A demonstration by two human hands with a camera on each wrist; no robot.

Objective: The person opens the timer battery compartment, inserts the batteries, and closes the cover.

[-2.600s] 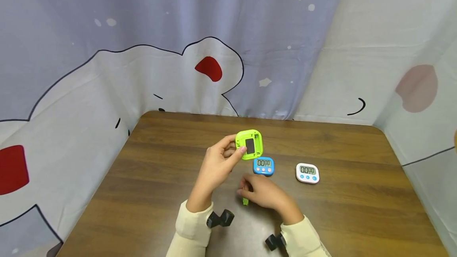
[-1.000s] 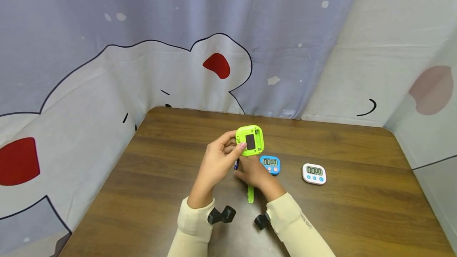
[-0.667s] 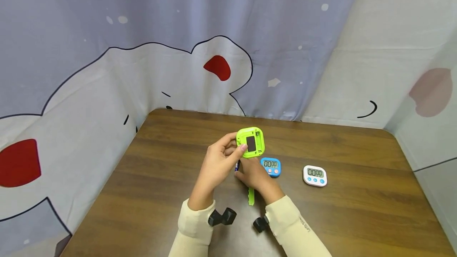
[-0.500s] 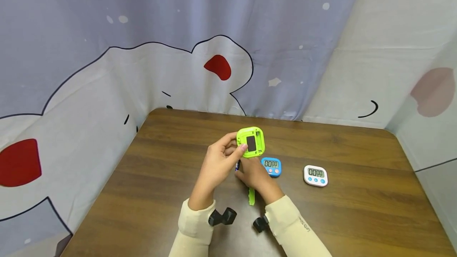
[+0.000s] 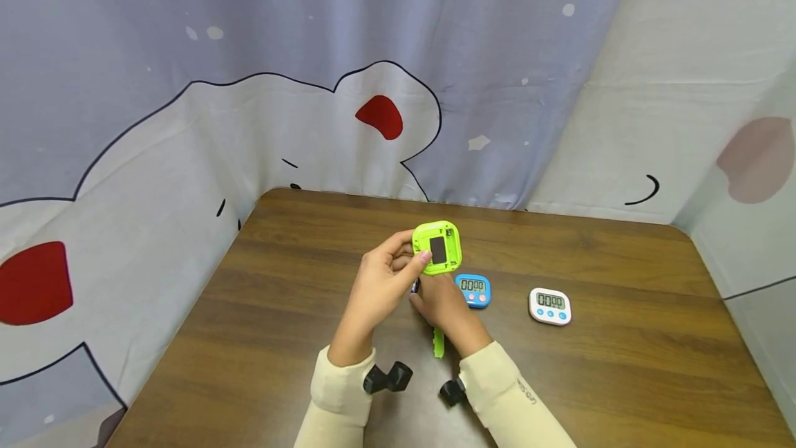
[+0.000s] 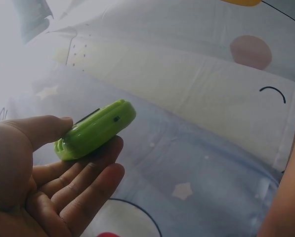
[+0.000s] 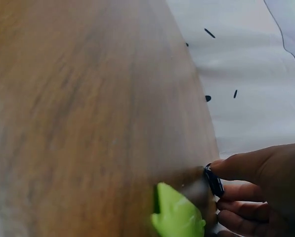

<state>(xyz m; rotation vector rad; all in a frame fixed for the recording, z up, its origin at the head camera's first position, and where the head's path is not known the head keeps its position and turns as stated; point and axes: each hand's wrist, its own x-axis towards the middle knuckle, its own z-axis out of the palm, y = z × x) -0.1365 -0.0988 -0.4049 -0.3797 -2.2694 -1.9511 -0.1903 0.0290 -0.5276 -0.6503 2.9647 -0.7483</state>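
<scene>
Worktop [image 5: 622, 365] runs to its left edge at 9 o'clock, rear edge at 12; blue timer [image 5: 474, 292] just beside the right hand [image 5: 444, 303] at 2, white timer [image 5: 550, 307] farther out at 3. Left hand [image 5: 381, 292] pinches the green timer case [image 5: 438, 247]; right hand, at the case's 6, pinches a dark cylinder [image 7: 215, 183], green piece [image 5: 438, 343] at its own 6. Right hand has moved up toward the case since 2.6 s ago.
</scene>
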